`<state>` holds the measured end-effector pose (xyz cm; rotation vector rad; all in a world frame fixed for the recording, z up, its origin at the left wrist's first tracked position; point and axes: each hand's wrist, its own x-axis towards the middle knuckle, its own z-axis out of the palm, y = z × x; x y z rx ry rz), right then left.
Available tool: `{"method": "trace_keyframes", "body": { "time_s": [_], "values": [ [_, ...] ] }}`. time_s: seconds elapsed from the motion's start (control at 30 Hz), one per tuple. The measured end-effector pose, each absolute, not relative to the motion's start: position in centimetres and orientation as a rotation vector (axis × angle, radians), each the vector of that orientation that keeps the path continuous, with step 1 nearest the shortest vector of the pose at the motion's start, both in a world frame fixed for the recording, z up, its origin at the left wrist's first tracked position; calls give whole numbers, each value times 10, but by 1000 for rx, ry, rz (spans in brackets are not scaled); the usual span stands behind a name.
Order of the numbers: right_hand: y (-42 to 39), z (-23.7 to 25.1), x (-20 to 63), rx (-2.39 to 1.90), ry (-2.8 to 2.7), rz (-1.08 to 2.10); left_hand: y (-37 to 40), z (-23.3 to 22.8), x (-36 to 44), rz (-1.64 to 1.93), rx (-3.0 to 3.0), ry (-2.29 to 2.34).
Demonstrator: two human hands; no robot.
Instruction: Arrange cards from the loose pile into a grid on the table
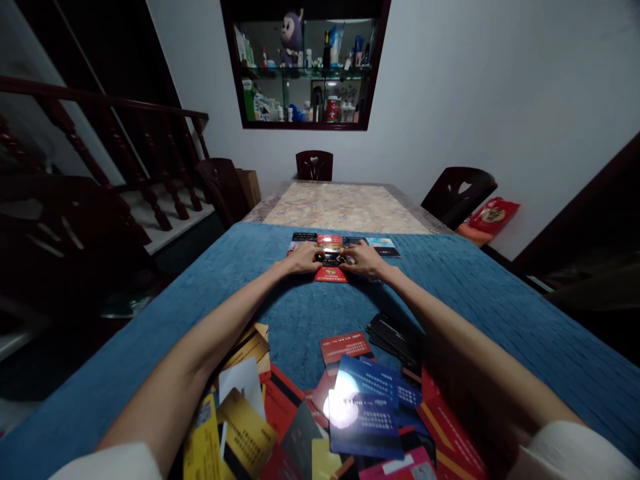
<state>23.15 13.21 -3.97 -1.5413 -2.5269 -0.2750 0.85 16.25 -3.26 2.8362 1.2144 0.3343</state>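
Both arms reach out over the blue cloth [280, 313] to a block of plastic cards laid edge to edge. My left hand [301, 257] has its fingers closed at the left edge of a dark, shiny card [330, 257]. At that card's right edge, my right hand [363, 258] is closed in the same way. Just below them lies a red card [331, 275]; above is another red card [329, 239]. A black card [304, 237] forms the upper left corner, and a light blue and black card [384, 247] is at the right. My hands hide several cards in part.
Close to me is a loose heap of cards: blue ones [367, 423], gold ones [246, 433], a black stack [395, 339] and red ones [450, 427]. Beyond the cloth the patterned tabletop [345, 203] continues. Dark chairs [460, 193] stand around it.
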Motion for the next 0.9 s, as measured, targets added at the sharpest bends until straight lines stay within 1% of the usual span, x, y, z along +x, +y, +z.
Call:
{"method": "trace_keyframes", "body": {
  "time_s": [0.27,0.6,0.9],
  "values": [
    [124,-33,224,-1671,-2508,-165,159,-34,10,325,2860,1250],
    [119,-28,220,-1733,-2509,-186,149,-29,14,270,2863,1285],
    [102,-21,223,-1733,-2491,-200,114,-15,7,226,2962,1250]
  ]
}}
